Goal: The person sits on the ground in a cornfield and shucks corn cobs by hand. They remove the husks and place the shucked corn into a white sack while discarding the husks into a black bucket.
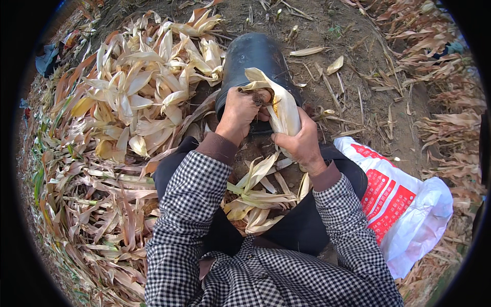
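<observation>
An ear of corn in pale husk is tilted between both hands, with a bit of yellow kernel showing at its left side. My right hand is wrapped around its lower part. At its upper left, my left hand grips husk and dark, dried silk near the tip. Behind the hands a black plastic bucket lies on the soil, its rim toward me. Loose husks lie on the ground between my knees.
A large heap of stripped husks lies to the left of the bucket, above dry corn stalks. At the right knee rests a white woven sack with red printing. Cut stubble pokes from the soil, and more dry leaves border the right side.
</observation>
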{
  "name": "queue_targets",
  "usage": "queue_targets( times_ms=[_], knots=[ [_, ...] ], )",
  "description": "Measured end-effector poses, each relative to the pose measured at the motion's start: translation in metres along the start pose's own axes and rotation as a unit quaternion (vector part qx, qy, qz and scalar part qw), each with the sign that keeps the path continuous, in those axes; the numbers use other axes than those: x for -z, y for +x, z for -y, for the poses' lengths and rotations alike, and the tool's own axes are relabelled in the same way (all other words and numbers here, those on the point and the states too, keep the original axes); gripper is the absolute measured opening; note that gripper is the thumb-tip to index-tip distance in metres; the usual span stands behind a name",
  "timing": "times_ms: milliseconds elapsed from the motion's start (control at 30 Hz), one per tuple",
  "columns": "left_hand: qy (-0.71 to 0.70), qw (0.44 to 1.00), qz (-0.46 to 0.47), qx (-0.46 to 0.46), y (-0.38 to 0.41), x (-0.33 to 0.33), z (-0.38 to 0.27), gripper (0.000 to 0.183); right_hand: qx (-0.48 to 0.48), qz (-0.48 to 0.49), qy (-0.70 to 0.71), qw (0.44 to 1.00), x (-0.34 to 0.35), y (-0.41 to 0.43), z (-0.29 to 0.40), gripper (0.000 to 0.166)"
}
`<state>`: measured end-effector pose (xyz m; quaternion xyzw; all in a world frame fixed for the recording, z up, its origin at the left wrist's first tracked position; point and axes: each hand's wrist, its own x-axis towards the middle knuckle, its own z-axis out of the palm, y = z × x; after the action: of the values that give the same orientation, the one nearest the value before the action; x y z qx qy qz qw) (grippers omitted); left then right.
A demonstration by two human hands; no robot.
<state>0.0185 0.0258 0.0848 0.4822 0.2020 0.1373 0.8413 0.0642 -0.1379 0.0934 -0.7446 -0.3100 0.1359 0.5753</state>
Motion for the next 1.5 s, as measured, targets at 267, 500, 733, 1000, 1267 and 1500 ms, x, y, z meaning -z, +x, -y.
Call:
queue_targets(
  times_ms=[267,500,733,1000,1267,1500],
  knots=[
    [-0.02,0.998,0.046,0.033,-0.017,-0.013,0.008,0.021,-0.112,0.084,0.302,0.943,0.023,-0.004,0.004,0.062],
    [0.161,0.979,-0.033,-0.12,-0.023,-0.011,0.011,0.032,-0.155,0.024,0.307,0.939,-0.006,0.005,-0.01,0.045],
    [0.193,0.957,-0.006,-0.215,-0.025,-0.026,0.024,0.023,-0.175,-0.021,0.349,0.92,-0.013,0.028,-0.026,0.038],
    [0.402,0.88,0.041,-0.251,-0.057,-0.031,0.017,0.017,-0.176,-0.099,0.316,0.927,-0.004,0.051,-0.023,0.03],
    [0.435,0.839,0.323,-0.053,-0.087,-0.004,0.009,0.036,-0.198,-0.142,0.299,0.923,0.018,0.056,-0.034,0.045],
    [0.215,0.966,0.128,0.07,-0.065,0.031,-0.019,0.076,-0.153,0.139,0.093,0.974,-0.011,0.035,-0.011,0.042]
  ],
)
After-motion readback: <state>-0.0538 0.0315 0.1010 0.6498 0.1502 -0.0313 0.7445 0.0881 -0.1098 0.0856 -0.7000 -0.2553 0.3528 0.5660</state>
